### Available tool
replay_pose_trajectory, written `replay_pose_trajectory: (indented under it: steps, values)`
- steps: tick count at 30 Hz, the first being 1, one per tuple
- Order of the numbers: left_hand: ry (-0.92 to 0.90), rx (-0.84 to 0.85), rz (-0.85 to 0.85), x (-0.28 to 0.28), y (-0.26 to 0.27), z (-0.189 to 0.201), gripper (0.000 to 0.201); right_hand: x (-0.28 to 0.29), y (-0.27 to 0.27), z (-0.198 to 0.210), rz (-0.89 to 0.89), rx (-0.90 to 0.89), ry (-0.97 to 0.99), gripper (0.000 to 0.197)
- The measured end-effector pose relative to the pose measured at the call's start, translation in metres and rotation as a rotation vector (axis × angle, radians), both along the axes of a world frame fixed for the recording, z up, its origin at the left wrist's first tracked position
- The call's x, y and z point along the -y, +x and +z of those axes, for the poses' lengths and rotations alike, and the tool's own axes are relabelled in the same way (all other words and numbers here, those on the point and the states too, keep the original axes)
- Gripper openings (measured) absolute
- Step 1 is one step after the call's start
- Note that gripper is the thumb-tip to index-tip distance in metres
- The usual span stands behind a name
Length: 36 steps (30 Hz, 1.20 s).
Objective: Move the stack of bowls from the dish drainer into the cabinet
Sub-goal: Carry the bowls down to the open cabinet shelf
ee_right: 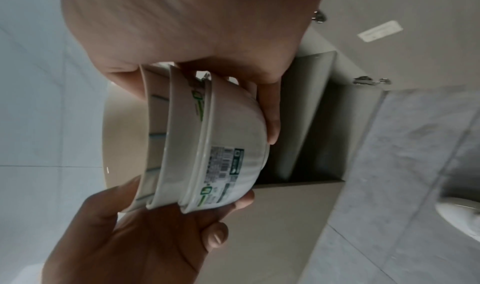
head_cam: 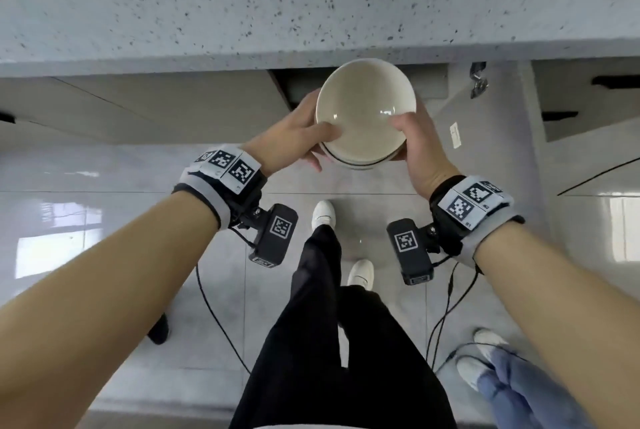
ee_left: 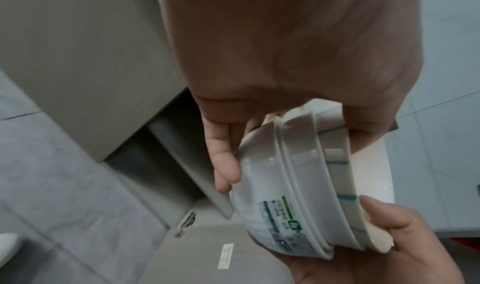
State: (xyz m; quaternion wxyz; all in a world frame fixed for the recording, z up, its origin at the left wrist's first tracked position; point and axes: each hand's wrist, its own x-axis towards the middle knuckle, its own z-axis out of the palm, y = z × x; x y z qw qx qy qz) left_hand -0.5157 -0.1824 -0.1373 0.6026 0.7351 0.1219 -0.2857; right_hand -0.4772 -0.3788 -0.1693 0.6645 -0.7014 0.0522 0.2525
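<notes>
A stack of several cream bowls [head_cam: 360, 110] hangs in the air just below the speckled counter edge, in front of the open lower cabinet [head_cam: 294, 89]. My left hand [head_cam: 304, 132] grips its left side, thumb over the top rim and fingers underneath. On the right side my right hand [head_cam: 414, 138] grips it the same way. In the left wrist view the stack [ee_left: 293, 185] shows barcode labels, and the cabinet opening [ee_left: 166, 144] lies behind it. The right wrist view shows the stack [ee_right: 207, 144] between both hands, with the opening [ee_right: 319, 136] beyond. No dish drainer is in view.
The counter [head_cam: 311, 6] overhangs the cabinet. Open cabinet doors stand to the left [head_cam: 138, 110] and to the right [head_cam: 485, 124] with a metal hinge [head_cam: 478, 79]. My legs and white shoes [head_cam: 323, 214] are below. Another person's feet [head_cam: 485, 356] stand at bottom right. Cables hang from the wrist cameras.
</notes>
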Motion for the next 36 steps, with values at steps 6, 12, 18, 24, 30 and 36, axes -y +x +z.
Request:
replay_pose_trajectory:
  steps: [6,12,18,24,30,36]
  values:
    - [-0.05,-0.1,0.061,0.017,-0.018,-0.093,0.058,0.017,-0.017,-0.083,0.01,-0.041,-0.024,0.051]
    - [-0.057,-0.097,0.154,0.015,0.018,-0.185,0.061,0.004,0.013,-0.167,-0.024,-0.144,-0.032,0.049]
    - [-0.027,0.02,0.252,0.009,0.077,-0.253,0.054,-0.011,0.086,-0.237,-0.059,-0.026,-0.038,0.03]
    - [-0.029,0.126,0.375,0.009,0.145,-0.288,0.044,-0.027,0.166,-0.263,-0.026,0.122,-0.15,0.036]
    - [0.01,0.229,0.523,-0.001,0.184,-0.311,0.03,-0.041,0.209,-0.286,0.02,0.233,-0.131,0.033]
    - [0.021,0.351,0.563,-0.011,0.2,-0.334,0.014,-0.052,0.228,-0.303,0.071,0.236,-0.115,0.034]
